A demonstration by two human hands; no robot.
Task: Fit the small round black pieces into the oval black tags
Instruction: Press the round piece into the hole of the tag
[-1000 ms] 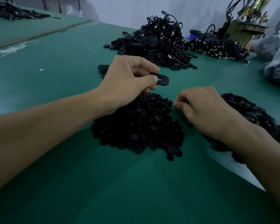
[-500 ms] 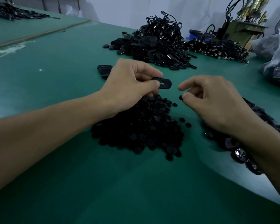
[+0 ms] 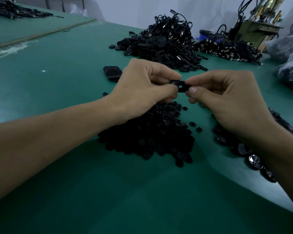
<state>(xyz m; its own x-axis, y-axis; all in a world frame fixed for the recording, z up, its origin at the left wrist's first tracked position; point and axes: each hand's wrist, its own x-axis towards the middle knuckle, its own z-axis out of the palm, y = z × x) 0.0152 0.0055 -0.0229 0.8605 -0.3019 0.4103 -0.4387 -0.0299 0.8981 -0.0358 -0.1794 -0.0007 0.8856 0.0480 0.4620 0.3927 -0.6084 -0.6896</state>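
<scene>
Above the heap of round pieces [image 3: 147, 137] mid-table, the left hand [image 3: 142, 88] and right hand [image 3: 227, 97] both pinch one oval tag [image 3: 180, 84] between curled fingers.

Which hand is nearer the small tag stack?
Left. The left hand sits just right of the stack, overlapping its edge in view; the right hand is farther right, beyond the left hand. Both pinch one tag.

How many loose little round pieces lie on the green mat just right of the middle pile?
3 loose round pieces: one by the upper right edge of the pile, and two more close together lower down. Others may be hidden from view.
</scene>
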